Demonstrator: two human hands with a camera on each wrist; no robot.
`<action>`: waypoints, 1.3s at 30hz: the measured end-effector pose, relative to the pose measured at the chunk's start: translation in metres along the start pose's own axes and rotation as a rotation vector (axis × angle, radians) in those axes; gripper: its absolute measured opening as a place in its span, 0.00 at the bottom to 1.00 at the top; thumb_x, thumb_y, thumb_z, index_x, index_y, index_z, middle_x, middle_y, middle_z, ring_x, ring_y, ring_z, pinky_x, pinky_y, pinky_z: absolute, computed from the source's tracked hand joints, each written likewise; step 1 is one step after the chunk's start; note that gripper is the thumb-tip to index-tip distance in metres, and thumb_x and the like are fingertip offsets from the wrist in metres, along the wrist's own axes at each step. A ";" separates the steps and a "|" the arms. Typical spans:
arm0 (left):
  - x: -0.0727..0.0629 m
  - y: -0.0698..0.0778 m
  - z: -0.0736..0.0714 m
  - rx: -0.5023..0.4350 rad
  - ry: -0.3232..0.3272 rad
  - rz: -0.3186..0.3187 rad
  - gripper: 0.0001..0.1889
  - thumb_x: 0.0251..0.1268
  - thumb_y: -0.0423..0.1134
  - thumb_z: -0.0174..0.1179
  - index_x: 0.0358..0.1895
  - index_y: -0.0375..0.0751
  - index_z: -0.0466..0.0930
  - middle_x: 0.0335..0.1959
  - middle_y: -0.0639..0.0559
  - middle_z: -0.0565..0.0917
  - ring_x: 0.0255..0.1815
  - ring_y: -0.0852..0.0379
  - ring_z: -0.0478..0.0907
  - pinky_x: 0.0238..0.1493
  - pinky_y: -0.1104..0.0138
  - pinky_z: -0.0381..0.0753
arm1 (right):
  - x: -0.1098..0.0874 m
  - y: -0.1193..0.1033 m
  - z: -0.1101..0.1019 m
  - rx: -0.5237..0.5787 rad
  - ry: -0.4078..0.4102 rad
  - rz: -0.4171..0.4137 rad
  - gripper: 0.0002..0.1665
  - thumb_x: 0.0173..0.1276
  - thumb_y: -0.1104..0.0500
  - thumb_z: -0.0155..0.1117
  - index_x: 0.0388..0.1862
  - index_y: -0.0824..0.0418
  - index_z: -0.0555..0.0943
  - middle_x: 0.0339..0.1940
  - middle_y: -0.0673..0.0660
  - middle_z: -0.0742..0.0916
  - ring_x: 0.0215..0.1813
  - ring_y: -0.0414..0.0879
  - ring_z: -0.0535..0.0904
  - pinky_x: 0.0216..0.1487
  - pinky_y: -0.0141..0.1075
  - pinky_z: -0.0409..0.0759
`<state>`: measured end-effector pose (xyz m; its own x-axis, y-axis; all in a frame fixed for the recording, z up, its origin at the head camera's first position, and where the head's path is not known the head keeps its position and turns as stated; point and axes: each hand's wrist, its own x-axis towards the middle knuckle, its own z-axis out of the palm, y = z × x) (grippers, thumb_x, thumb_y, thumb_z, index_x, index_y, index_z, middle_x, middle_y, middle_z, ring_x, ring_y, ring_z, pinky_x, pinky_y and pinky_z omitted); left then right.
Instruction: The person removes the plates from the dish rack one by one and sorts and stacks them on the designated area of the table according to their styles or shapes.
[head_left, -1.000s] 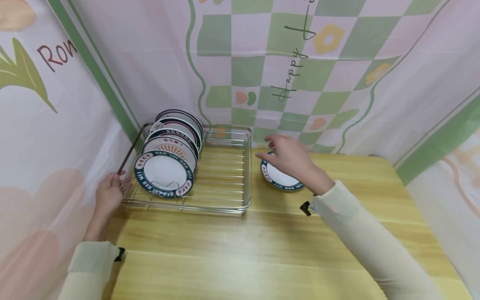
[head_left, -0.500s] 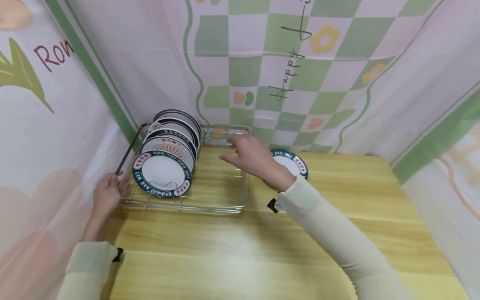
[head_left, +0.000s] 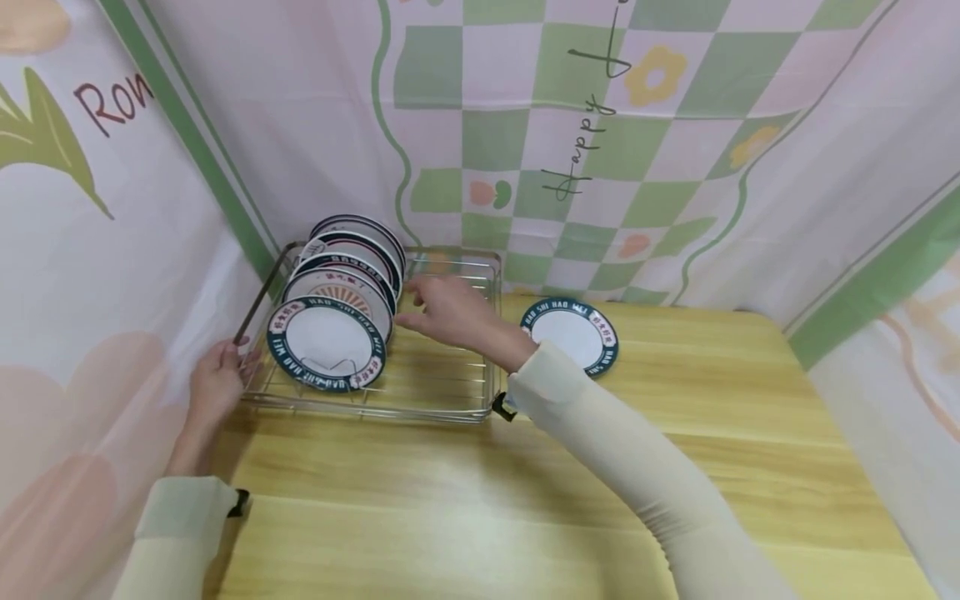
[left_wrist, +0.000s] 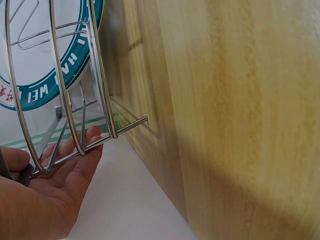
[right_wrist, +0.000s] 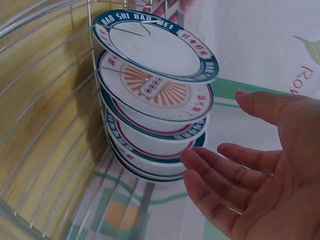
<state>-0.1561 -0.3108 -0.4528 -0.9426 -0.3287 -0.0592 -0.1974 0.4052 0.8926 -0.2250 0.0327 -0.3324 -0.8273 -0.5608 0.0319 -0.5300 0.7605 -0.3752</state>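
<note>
A metal wire dish rack stands on the table at the back left in the head view. Several plates lean in its left half. Foremost is a white plate with a teal lettered rim; behind it comes a plate with an orange sunburst. My left hand grips the rack's left end, thumb and fingers around the metal, as the left wrist view confirms. My right hand hovers over the rack just right of the plates. In the right wrist view its fingers are spread, holding nothing.
Another teal-rimmed plate lies flat on the wooden table, right of the rack. A patterned cloth hangs directly behind the rack, and more printed cloth closes off the left side.
My right hand has moved left from above the flat plate to beside the racked plates, uncovering most of that plate. My left hand keeps its grip on the rack.
</note>
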 end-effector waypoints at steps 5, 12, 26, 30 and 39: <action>0.000 0.000 0.000 -0.018 0.000 -0.004 0.27 0.90 0.39 0.29 0.71 0.20 0.67 0.64 0.20 0.78 0.34 0.79 0.79 0.45 0.79 0.88 | 0.015 -0.010 0.011 -0.012 -0.023 -0.040 0.28 0.75 0.42 0.70 0.60 0.62 0.84 0.49 0.56 0.92 0.48 0.49 0.87 0.49 0.40 0.89; 0.002 0.001 -0.002 0.000 -0.015 -0.002 0.27 0.90 0.39 0.28 0.72 0.21 0.66 0.64 0.21 0.78 0.35 0.76 0.80 0.44 0.78 0.89 | 0.029 -0.024 0.020 0.007 -0.064 -0.039 0.29 0.75 0.43 0.70 0.62 0.63 0.83 0.47 0.57 0.91 0.39 0.46 0.83 0.46 0.39 0.86; 0.003 0.001 -0.001 -0.032 -0.008 -0.014 0.26 0.90 0.39 0.29 0.71 0.21 0.66 0.65 0.19 0.77 0.34 0.77 0.80 0.46 0.78 0.89 | 0.053 -0.035 0.043 0.027 -0.124 -0.079 0.13 0.78 0.50 0.68 0.41 0.59 0.82 0.30 0.50 0.81 0.32 0.42 0.72 0.32 0.33 0.70; 0.003 0.001 0.000 -0.038 -0.009 -0.008 0.26 0.90 0.39 0.29 0.72 0.21 0.66 0.65 0.19 0.77 0.33 0.77 0.80 0.47 0.77 0.89 | 0.056 -0.037 0.049 0.019 -0.144 -0.049 0.15 0.77 0.49 0.68 0.49 0.61 0.82 0.42 0.53 0.86 0.39 0.45 0.77 0.40 0.36 0.79; 0.004 0.000 -0.001 -0.036 -0.013 -0.024 0.26 0.91 0.39 0.29 0.73 0.21 0.66 0.65 0.20 0.77 0.35 0.77 0.80 0.49 0.78 0.88 | 0.065 -0.036 0.063 0.029 -0.173 -0.039 0.19 0.79 0.52 0.67 0.56 0.65 0.81 0.50 0.57 0.87 0.44 0.46 0.80 0.48 0.37 0.83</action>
<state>-0.1599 -0.3127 -0.4525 -0.9411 -0.3267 -0.0869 -0.2109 0.3665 0.9062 -0.2480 -0.0520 -0.3747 -0.7607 -0.6393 -0.1124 -0.5529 0.7289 -0.4037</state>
